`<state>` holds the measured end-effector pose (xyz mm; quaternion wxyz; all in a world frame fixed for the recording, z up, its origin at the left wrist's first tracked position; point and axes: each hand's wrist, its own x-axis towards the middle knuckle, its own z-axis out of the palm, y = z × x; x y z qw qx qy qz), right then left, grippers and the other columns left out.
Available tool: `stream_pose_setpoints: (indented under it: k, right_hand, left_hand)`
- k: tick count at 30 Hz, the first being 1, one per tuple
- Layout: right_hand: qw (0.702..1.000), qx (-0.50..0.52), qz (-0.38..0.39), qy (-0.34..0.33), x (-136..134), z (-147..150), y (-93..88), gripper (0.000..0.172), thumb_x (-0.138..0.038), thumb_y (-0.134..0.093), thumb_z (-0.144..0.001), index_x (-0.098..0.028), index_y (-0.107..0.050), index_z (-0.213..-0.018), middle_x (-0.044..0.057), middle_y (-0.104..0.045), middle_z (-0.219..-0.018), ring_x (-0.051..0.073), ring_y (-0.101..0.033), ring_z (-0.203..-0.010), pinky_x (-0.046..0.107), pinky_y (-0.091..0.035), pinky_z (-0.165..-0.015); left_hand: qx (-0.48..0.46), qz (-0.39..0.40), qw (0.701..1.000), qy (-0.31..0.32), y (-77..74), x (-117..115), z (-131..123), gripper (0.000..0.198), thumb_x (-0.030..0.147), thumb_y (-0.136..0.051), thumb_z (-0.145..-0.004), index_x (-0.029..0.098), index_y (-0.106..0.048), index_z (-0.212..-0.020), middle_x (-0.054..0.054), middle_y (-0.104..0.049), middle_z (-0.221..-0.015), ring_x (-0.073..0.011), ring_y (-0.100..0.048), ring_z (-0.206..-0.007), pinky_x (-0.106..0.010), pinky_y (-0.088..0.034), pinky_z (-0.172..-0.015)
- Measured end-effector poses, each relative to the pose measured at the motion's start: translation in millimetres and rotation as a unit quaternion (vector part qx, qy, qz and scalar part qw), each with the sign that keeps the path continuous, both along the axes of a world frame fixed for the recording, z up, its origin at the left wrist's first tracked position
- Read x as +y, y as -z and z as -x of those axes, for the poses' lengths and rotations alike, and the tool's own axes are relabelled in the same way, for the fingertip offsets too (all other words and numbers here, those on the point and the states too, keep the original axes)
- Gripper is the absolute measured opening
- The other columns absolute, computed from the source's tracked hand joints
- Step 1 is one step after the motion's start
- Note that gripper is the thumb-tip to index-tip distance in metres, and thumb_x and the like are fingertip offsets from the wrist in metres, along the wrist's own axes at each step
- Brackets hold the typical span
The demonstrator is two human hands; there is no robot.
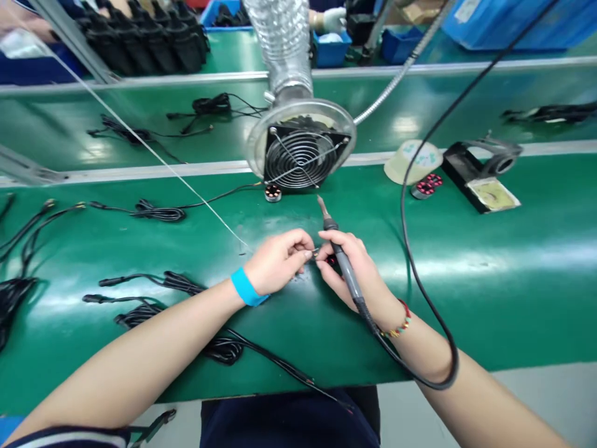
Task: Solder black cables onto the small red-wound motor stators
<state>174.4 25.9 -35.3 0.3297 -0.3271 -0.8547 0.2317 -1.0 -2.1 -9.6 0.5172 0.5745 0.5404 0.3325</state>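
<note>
My right hand [357,267] is closed around a soldering iron [344,264], its tip pointing up and away. Its thumb and fingertips also come together near a small dark round part with red spots [331,259], mostly hidden by the hand. My left hand [282,258] is closed in a pinch just left of it. A thin pale strand that looks like solder wire [200,198] runs from the upper left into the left hand, and a short silvery end shows at the fingertips. What exactly lies between the two hands is too small to tell.
A fan on a duct [301,158] hangs just beyond the hands, with a small round part [273,193] beneath it. Soldering iron stand [466,177], tape roll [413,162] and red-spotted parts [425,186] stand right. Black cables [161,211] lie left; the iron's cord [408,242] loops over the right forearm.
</note>
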Motion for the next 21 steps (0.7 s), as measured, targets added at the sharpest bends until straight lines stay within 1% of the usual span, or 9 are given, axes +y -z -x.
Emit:
stream_pose_setpoints:
  k: [3, 6, 9, 11, 13, 15, 18, 19, 21]
  right_hand:
    - [1.000, 0.004, 0.017, 0.008, 0.5, -0.3, 0.9, 0.038, -0.017, -0.054, -0.083, -0.025, -0.047, -0.119, 0.000, -0.066, -0.080, 0.021, -0.062, -0.082, 0.039, -0.045, -0.081]
    - [0.997, 0.034, 0.065, 0.031, 0.9, 0.7, 1.5, 0.034, -0.026, -0.055, -0.082, -0.026, -0.047, -0.115, -0.001, -0.065, -0.076, 0.020, -0.064, -0.076, 0.040, -0.048, -0.082]
    - [0.989, 0.078, 0.115, 0.041, 2.3, 3.8, 0.3, 0.037, -0.034, -0.059, -0.077, -0.030, -0.047, -0.112, -0.002, -0.063, -0.071, 0.020, -0.065, -0.069, 0.040, -0.052, -0.077]
    - [0.984, 0.098, 0.139, 0.062, 3.9, 6.2, -0.9, 0.036, -0.039, -0.063, -0.073, -0.034, -0.049, -0.105, -0.001, -0.063, -0.066, 0.022, -0.065, -0.064, 0.044, -0.052, -0.077]
    - [0.979, 0.084, 0.169, 0.083, 5.6, 7.5, -0.2, 0.027, -0.043, -0.066, -0.071, -0.036, -0.053, -0.093, 0.002, -0.064, -0.064, 0.026, -0.066, -0.065, 0.050, -0.049, -0.083]
    - [0.977, 0.077, 0.180, 0.086, 6.9, 6.8, 4.6, 0.026, -0.051, -0.067, -0.070, -0.040, -0.055, -0.089, 0.005, -0.064, -0.064, 0.029, -0.066, -0.067, 0.054, -0.047, -0.086]
    - [0.975, 0.093, 0.171, 0.104, 8.3, 2.3, 19.5, 0.037, -0.063, -0.064, -0.067, -0.044, -0.056, -0.098, 0.007, -0.062, -0.066, 0.033, -0.066, -0.069, 0.056, -0.050, -0.078]
    - [0.976, 0.095, 0.162, 0.111, 9.0, 0.5, 25.3, 0.044, -0.065, -0.065, -0.065, -0.042, -0.057, -0.101, 0.006, -0.062, -0.067, 0.034, -0.066, -0.069, 0.057, -0.051, -0.073]
    - [0.977, 0.090, 0.163, 0.100, 11.0, -2.3, 35.3, 0.048, -0.064, -0.067, -0.064, -0.037, -0.058, -0.102, 0.004, -0.061, -0.065, 0.032, -0.066, -0.065, 0.053, -0.055, -0.063]
  left_hand:
    - [0.037, -0.044, 0.998, 0.007, -0.1, 0.3, 1.3, 0.009, 0.011, -0.049, -0.081, 0.018, -0.051, -0.077, 0.005, -0.052, -0.065, -0.0095, -0.051, -0.059, -0.022, -0.044, -0.058]
    - [0.108, -0.125, 0.985, 0.055, -2.0, 0.8, 3.8, 0.010, 0.011, -0.053, -0.082, 0.018, -0.056, -0.075, -0.001, -0.061, -0.079, -0.0135, -0.056, -0.079, -0.026, -0.047, -0.077]
    - [0.151, -0.153, 0.971, 0.103, -4.7, 1.3, 7.0, 0.008, 0.013, -0.053, -0.086, 0.017, -0.059, -0.081, -0.006, -0.064, -0.091, -0.0152, -0.058, -0.091, -0.025, -0.046, -0.088]
    - [0.170, -0.158, 0.965, 0.124, -6.5, 1.8, 8.9, 0.008, 0.013, -0.053, -0.087, 0.017, -0.059, -0.084, -0.007, -0.065, -0.095, -0.0153, -0.058, -0.097, -0.024, -0.046, -0.091]
    - [0.186, -0.159, 0.960, 0.132, -7.7, 2.2, 10.2, 0.008, 0.012, -0.053, -0.086, 0.018, -0.058, -0.085, -0.006, -0.065, -0.096, -0.0149, -0.058, -0.101, -0.023, -0.046, -0.092]
    - [0.201, -0.162, 0.957, 0.131, -7.5, 2.8, 10.5, 0.010, 0.011, -0.052, -0.085, 0.019, -0.057, -0.083, -0.004, -0.066, -0.094, -0.0146, -0.059, -0.103, -0.023, -0.046, -0.093]
    - [0.220, -0.169, 0.950, 0.141, -4.2, 3.7, 9.7, 0.011, 0.011, -0.049, -0.084, 0.020, -0.056, -0.081, -0.004, -0.066, -0.094, -0.0150, -0.058, -0.109, -0.023, -0.047, -0.092]
    - [0.228, -0.169, 0.947, 0.147, -2.7, 3.7, 9.5, 0.011, 0.012, -0.049, -0.084, 0.021, -0.056, -0.082, -0.004, -0.066, -0.096, -0.0151, -0.058, -0.111, -0.023, -0.048, -0.091]
    - [0.243, -0.166, 0.943, 0.152, -1.3, 2.4, 9.4, 0.013, 0.014, -0.047, -0.085, 0.021, -0.058, -0.084, -0.004, -0.066, -0.100, -0.0147, -0.058, -0.113, -0.023, -0.049, -0.090]
